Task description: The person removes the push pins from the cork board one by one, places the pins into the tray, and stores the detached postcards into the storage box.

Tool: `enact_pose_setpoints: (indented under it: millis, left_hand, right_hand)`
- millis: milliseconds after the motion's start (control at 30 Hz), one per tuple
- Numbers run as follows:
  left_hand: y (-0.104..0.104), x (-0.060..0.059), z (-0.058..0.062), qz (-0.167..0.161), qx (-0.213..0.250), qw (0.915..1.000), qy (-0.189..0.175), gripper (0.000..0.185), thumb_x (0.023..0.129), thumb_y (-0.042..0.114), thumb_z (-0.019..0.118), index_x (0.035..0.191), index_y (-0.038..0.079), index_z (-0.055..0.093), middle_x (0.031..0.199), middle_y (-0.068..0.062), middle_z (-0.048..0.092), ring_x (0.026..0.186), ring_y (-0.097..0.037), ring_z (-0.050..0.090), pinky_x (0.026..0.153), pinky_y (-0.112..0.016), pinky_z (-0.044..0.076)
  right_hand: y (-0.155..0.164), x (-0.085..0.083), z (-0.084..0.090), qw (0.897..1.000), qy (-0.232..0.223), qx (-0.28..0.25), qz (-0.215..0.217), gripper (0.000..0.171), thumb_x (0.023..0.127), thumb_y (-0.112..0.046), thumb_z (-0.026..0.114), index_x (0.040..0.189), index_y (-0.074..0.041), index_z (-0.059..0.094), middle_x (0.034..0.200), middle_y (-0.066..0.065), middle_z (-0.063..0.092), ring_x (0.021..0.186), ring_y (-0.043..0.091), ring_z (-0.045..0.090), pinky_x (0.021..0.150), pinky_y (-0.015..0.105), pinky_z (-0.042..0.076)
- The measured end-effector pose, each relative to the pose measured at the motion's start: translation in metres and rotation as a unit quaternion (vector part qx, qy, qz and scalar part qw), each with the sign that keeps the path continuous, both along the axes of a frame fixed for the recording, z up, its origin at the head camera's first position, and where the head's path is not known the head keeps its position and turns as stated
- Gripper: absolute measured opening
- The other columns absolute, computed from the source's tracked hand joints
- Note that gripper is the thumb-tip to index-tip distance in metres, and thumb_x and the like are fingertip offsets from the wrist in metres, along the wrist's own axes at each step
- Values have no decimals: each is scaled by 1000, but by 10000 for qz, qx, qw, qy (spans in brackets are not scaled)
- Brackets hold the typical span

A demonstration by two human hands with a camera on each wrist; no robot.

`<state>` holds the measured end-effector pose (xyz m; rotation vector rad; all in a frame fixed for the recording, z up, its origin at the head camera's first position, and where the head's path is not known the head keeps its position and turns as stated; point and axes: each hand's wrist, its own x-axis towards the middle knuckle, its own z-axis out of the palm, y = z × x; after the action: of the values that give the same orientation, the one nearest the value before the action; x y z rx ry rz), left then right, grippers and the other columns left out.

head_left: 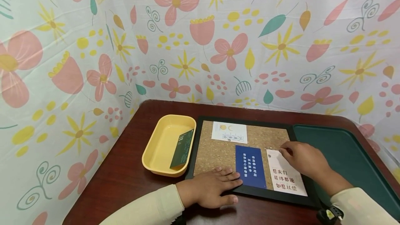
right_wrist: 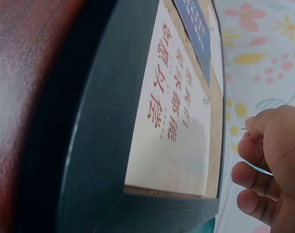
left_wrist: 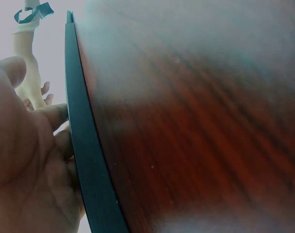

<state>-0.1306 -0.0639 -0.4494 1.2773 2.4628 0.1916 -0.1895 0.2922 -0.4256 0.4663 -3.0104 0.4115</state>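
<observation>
A black-framed cork board (head_left: 204, 155) lies on the table. My left hand (head_left: 215, 187) rests flat on its lower left part, fingers spread and fingertips right at the blue card (head_left: 250, 180). With thumb and index finger my right hand (head_left: 307, 159) pinches a small push pin, whose thin metal point (right_wrist: 243, 129) sticks out in the right wrist view. That hand is over the upper right corner of a white card (head_left: 287, 174) with red characters. A small pin shows at this card's upper left corner. Higher on the board is a white card (head_left: 229, 136) with a yellow drawing.
Left of the board stands a yellow tray (head_left: 150, 148) with a dark green card (head_left: 182, 148) leaning inside it. A flat dark green tray (head_left: 328, 145) lies at the right, beside the frame. Flower-patterned cloth (head_left: 187, 44) hangs behind the brown table (head_left: 125, 169).
</observation>
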Motion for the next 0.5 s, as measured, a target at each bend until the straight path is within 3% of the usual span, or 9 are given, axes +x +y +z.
enact_pose_setpoints:
  millis: [267, 500]
  left_hand:
    - [0, 0, -1, -3, 34, 10000, -65, 65, 106, 65, 18, 164, 35, 19, 168, 17, 8, 154, -7, -1, 124, -32, 6]
    - [0, 0, -1, 14, 26, 10000, -59, 65, 106, 65, 18, 164, 35, 19, 168, 17, 8, 154, -7, -1, 124, -33, 7]
  right_hand:
    - [8, 2, 0, 9998, -141, 23, -106, 24, 101, -26, 67, 114, -8, 76, 71, -10, 56, 58, 11, 46, 49, 33, 33]
    - [15, 3, 2, 9998, -82, 90, -175, 25, 101, -27, 67, 112, -7, 76, 73, -10, 58, 59, 10, 47, 49, 33, 33]
